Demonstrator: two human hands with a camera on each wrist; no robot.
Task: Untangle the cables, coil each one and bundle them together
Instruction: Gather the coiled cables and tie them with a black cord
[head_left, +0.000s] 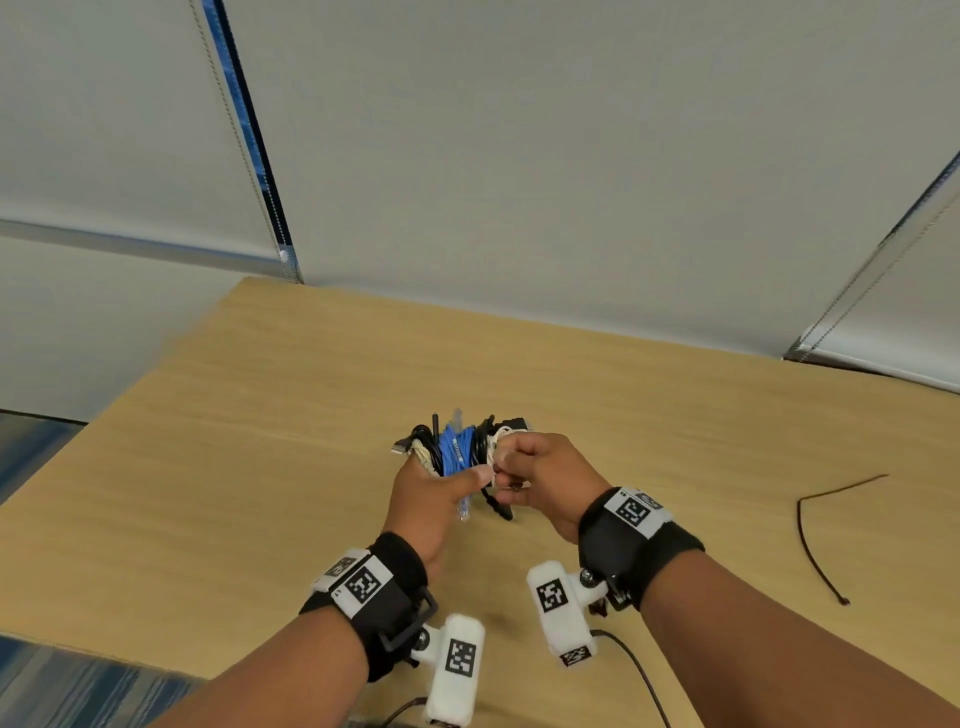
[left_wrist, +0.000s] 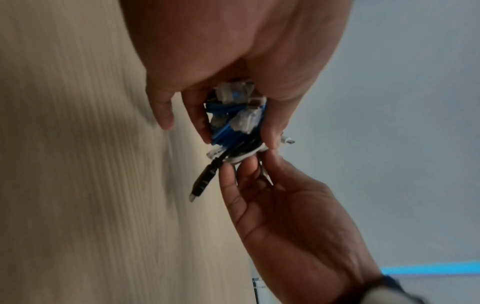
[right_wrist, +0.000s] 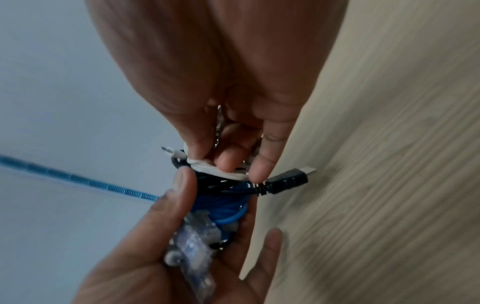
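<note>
Both hands hold one bundle of coiled cables (head_left: 460, 452) just above the wooden table (head_left: 260, 467). A blue cable (head_left: 457, 449) forms its middle, with black cable loops on both sides and a white cable (head_left: 500, 439) at the right end. My left hand (head_left: 447, 480) grips the bundle from below, thumb across the blue coils (right_wrist: 223, 205). My right hand (head_left: 514, 462) pinches the white cable (right_wrist: 221, 170) with its fingertips. A black USB plug (right_wrist: 288, 181) sticks out sideways, and clear plugs (right_wrist: 194, 236) lie in the left palm. The blue cable (left_wrist: 228, 123) and the black plug (left_wrist: 205, 181) also show in the left wrist view.
A thin dark tie (head_left: 815, 525) lies loose on the table to the right of my hands. Grey blinds (head_left: 519, 156) rise behind the table's far edge. Blue carpet (head_left: 31, 447) shows past the table's left edge. Wrist camera leads (head_left: 639, 670) trail near my forearms.
</note>
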